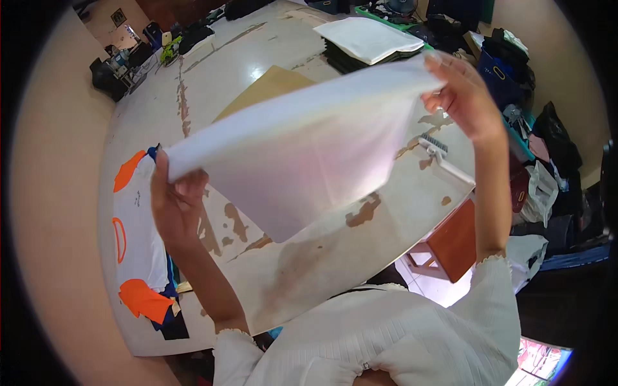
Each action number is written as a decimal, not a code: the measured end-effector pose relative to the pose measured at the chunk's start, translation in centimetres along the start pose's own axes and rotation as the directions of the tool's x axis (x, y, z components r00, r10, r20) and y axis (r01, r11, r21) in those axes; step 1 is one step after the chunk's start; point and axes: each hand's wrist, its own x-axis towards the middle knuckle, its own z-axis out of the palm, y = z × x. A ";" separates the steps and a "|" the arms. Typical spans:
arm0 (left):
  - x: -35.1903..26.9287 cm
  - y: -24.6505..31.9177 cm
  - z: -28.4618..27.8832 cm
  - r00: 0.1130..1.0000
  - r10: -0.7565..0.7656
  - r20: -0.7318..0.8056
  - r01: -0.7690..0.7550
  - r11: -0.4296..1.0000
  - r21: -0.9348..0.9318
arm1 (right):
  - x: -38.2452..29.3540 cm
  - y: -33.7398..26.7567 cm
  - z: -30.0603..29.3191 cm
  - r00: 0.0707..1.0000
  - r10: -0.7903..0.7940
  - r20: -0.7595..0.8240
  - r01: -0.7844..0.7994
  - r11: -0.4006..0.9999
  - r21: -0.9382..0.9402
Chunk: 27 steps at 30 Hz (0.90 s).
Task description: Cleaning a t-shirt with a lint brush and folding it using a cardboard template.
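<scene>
A thin, slightly see-through white sheet (309,169) is stretched above the table (309,284). Whether it is plastic or cloth I cannot tell. My left hand (176,205) pinches its upper left corner, and my right hand (458,96) grips the upper right corner, raised higher and a little blurred. The sheet slants up to the right, with its lower edge hanging free. Partly hidden behind it lies a tan board or sheet (268,89). Past my right hand, a white sheet-topped stack (369,38) has dark layers beneath.
White shirts with orange sleeves (140,227) are piled along the left edge. A grey-bristled brush with a white handle (444,161) lies at the right edge, above a brown stool (449,241). Bags and bundles (507,72) crowd the right side. The table surface has peeling patches.
</scene>
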 end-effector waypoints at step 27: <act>41.5 -25.4 18.9 0.961 -0.277 0.006 0.225 0.792 0.567 | 40.6 12.9 -39.8 0.990 0.103 -0.092 -0.116 0.981 -0.154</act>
